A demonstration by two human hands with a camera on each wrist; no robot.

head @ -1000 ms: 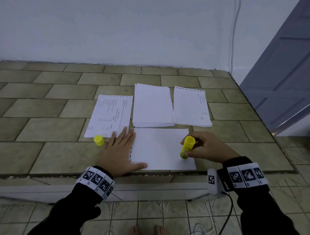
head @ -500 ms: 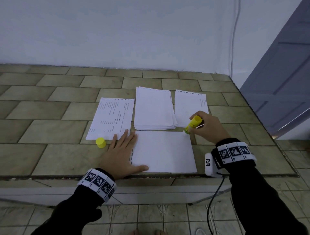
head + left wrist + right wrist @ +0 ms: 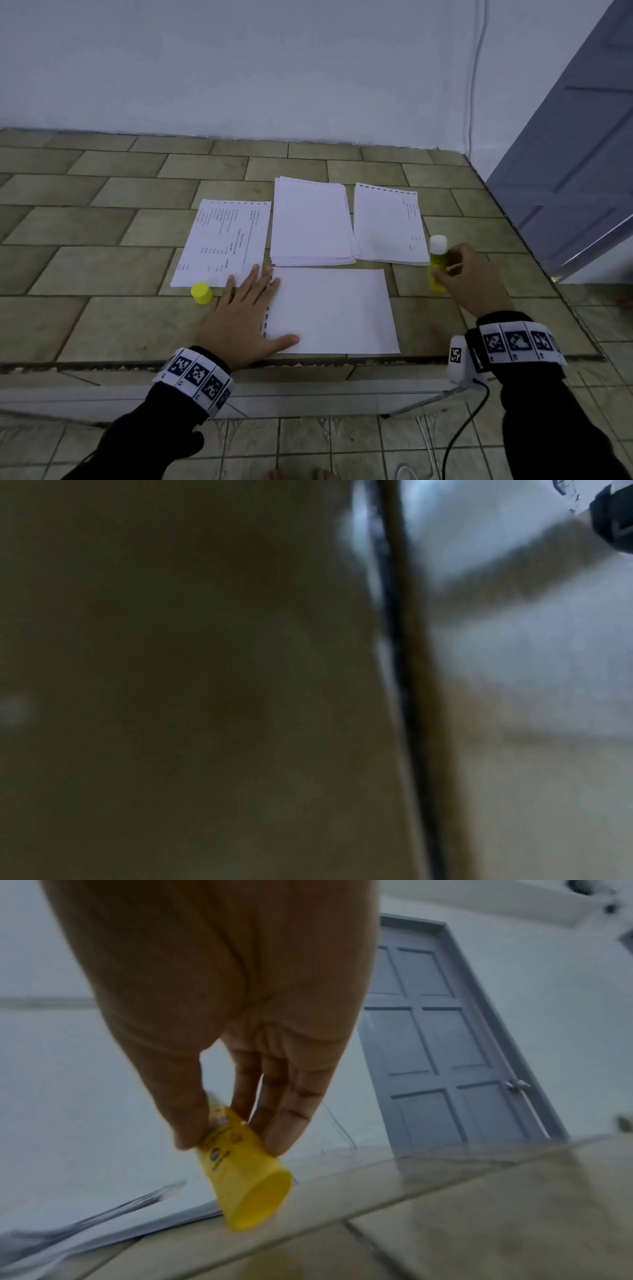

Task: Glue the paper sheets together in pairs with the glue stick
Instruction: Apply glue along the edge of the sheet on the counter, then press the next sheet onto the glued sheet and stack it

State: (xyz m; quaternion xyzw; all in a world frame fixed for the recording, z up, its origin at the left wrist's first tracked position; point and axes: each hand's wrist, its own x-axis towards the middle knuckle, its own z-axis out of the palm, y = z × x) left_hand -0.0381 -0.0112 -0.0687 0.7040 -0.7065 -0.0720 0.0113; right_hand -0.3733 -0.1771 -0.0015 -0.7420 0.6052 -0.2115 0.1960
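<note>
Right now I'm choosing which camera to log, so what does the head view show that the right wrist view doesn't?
Only the head view shows the left hand flat on the blank sheet, the loose yellow cap and the printed sheet. Only the right wrist view shows the door handle and the stick's flat base. Both show the right hand gripping the glue stick.

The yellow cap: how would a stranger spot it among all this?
Start at the tiled counter and find the left hand lying flat. The yellow cap stands just left of its fingers, below the printed sheet: short, stubby, loose and unheld.
</note>
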